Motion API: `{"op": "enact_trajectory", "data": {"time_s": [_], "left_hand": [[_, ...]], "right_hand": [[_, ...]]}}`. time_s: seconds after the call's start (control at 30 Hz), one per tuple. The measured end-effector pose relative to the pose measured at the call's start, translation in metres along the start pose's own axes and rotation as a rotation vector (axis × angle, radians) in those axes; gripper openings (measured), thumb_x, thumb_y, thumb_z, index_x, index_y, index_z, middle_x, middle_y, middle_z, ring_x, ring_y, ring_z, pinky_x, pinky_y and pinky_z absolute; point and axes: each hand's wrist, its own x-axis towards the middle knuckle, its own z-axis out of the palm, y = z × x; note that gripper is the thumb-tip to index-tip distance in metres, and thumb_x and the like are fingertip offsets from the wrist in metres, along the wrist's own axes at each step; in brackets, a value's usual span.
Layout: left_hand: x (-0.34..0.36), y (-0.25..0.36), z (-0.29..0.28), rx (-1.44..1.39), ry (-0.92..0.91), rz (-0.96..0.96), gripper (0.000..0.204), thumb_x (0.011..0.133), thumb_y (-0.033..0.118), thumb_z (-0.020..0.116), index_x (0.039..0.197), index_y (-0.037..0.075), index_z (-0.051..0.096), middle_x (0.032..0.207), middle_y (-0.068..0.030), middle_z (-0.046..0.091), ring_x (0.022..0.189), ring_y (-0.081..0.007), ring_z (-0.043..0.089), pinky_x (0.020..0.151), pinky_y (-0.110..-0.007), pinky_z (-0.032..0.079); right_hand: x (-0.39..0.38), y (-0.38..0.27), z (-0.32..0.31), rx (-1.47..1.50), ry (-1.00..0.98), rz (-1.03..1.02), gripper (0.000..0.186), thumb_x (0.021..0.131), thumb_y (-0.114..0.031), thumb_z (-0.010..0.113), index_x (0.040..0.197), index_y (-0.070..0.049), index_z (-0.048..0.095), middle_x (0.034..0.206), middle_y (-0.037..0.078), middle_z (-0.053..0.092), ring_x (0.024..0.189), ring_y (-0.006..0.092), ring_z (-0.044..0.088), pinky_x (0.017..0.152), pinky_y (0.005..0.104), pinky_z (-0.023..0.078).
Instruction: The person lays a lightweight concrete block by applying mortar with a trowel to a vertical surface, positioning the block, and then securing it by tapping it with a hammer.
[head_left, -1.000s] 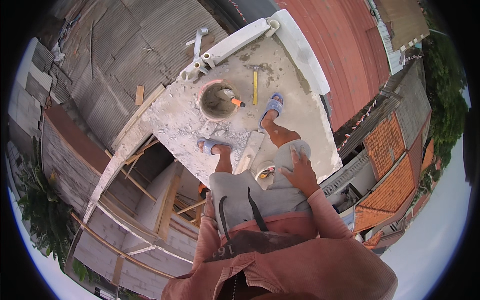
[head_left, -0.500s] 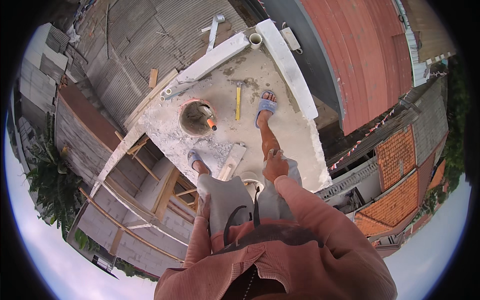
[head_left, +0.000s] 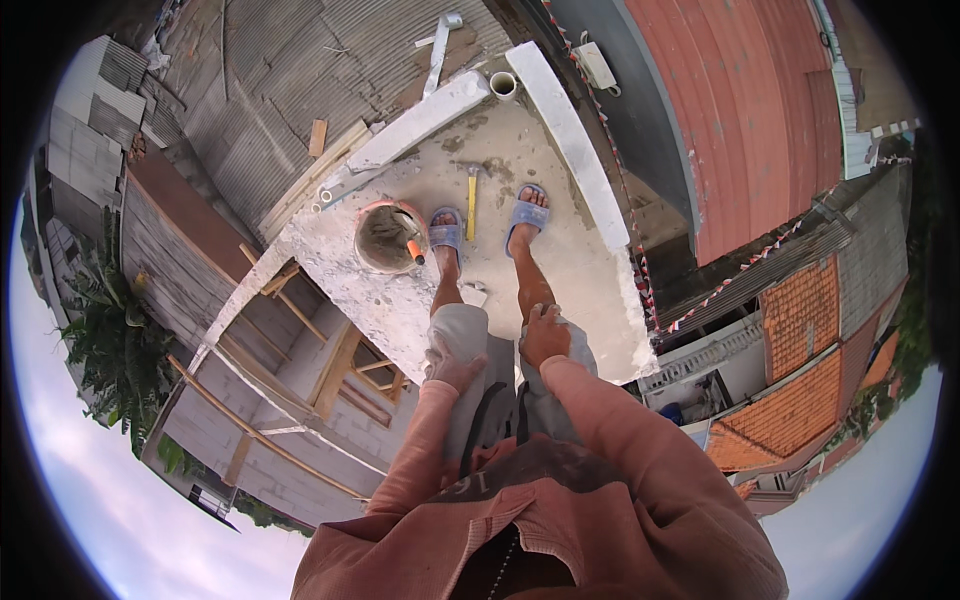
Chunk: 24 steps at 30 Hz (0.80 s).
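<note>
Hands rest on the person's own thighs: the left hand lies flat on the left leg of the grey shorts, fingers loosely spread and holding nothing, and the right hand presses on the right leg just above the knee, fingers curled lightly over the cloth, holding nothing either. Both sleeves are salmon pink. The person stands on a concrete slab high above corrugated roofs, feet in blue sandals. At about 11 o'clock from the left foot, just beside it, sits a round bucket of grey mortar with an orange-handled tool leaning at its rim. Between the two feet lies a yellow-handled hammer, pointing toward 12 o'clock. A small pale object lies on the slab near the left shin; what it is cannot be told.
</note>
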Motion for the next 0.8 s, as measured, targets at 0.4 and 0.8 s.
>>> {"op": "enact_trajectory", "data": {"time_s": [0.4,0.8], "left_hand": [[0.054,0.048,-0.028,0.098,-0.007,-0.318,0.118,0.082,0.058,0.074,0.162,0.009,0.003,0.159,-0.0225,0.032,0.140,-0.0418,0.046,0.117,-0.050,0.038],[0.095,0.041,-0.054,-0.005,0.353,-0.338,0.063,0.102,0.059,0.039,0.130,0.005,0.058,0.127,-0.0178,0.060,0.118,-0.0368,0.062,0.100,-0.049,0.048]], "right_hand": [[0.011,-0.036,-0.014,-0.122,0.073,0.041,0.068,0.087,-0.032,0.066,0.145,-0.001,0.048,0.143,0.032,0.047,0.118,0.0402,0.064,0.097,0.0476,0.052],[0.007,-0.080,0.011,-0.025,-0.190,0.244,0.085,0.084,-0.048,0.074,0.152,-0.008,0.041,0.151,0.028,0.039,0.114,0.0498,0.062,0.092,0.0491,0.055]]}}
